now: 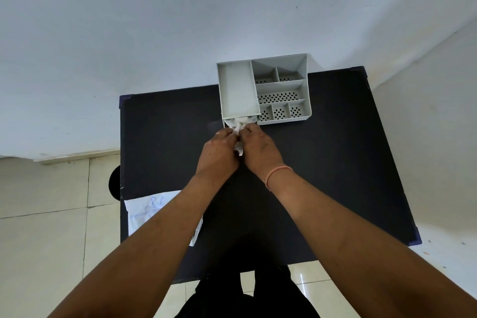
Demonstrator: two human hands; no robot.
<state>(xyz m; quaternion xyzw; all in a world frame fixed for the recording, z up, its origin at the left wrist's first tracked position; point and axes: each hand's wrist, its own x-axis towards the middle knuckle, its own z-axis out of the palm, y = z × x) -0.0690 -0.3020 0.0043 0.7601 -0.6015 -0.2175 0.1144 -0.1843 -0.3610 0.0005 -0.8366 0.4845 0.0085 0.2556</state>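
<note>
A grey plastic organizer point(281, 90) with several compartments stands at the far side of a dark table point(335, 162). At its left front, a small drawer opening holds crumpled white tissue point(241, 121). My left hand point(219, 150) and my right hand point(258, 150) are side by side just in front of that opening, and both pinch the white tissue between curled fingers. A strip of the tissue hangs down between the two hands. My right wrist wears a pink band.
A white plastic packet point(144, 214) with blue print lies at the table's near left edge, partly under my left forearm. A white wall rises behind the table. Tiled floor lies to the left and right, with a round dark object point(114, 182) beside the table's left edge.
</note>
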